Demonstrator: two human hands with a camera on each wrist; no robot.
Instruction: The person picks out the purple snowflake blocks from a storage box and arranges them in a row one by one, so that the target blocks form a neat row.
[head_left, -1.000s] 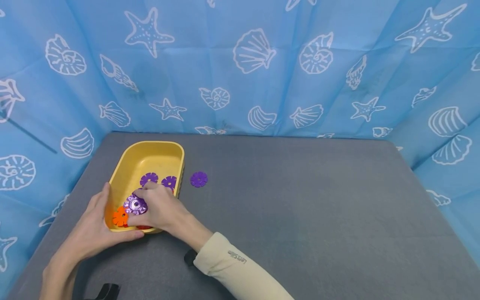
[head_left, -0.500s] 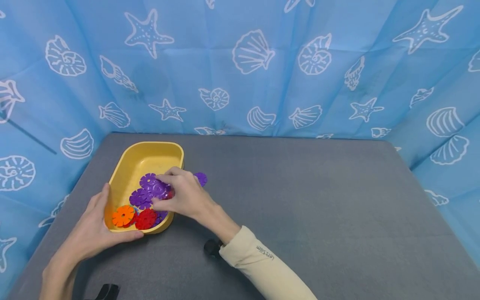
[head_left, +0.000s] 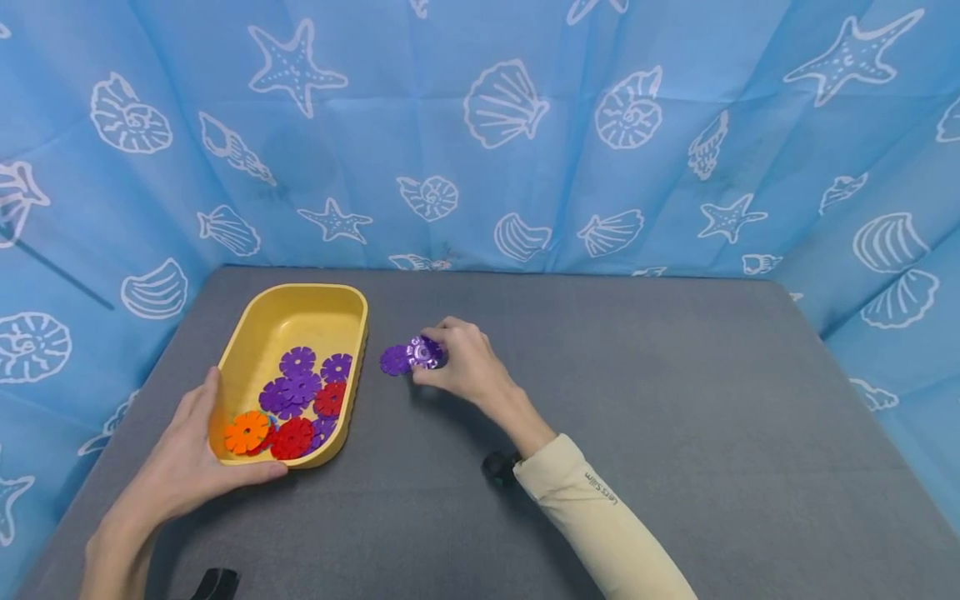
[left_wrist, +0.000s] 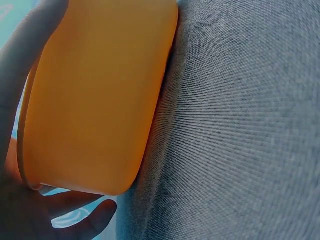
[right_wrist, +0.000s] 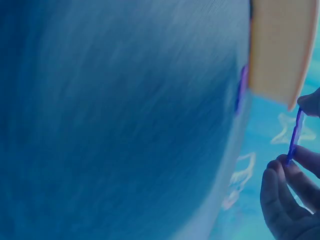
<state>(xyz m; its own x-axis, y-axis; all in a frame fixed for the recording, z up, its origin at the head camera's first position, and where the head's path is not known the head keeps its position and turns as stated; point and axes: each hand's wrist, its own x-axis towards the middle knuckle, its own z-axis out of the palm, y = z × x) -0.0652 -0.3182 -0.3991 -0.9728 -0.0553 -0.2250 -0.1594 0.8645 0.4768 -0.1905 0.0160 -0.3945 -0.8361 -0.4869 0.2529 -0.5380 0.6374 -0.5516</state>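
**Right grip (head_left: 470, 365) pinches a shiny purple plastic flower disc (head_left: 422, 352)**

Raised over the grey surface (head_left: 675, 433), it lies left of that grip, near a flat purple notched disc (head_left: 393, 361); left grip (head_left: 182, 457), spread, touches the yellow oblong tub (head_left: 318, 305).

The left hand (head_left: 187, 454) held its thumb wide of the fingers; the right arm (head_left: 600, 517) slanted leftward, the right hand (head_left: 468, 367) pinching between thumb and fingertips, other fingers seemingly bent.
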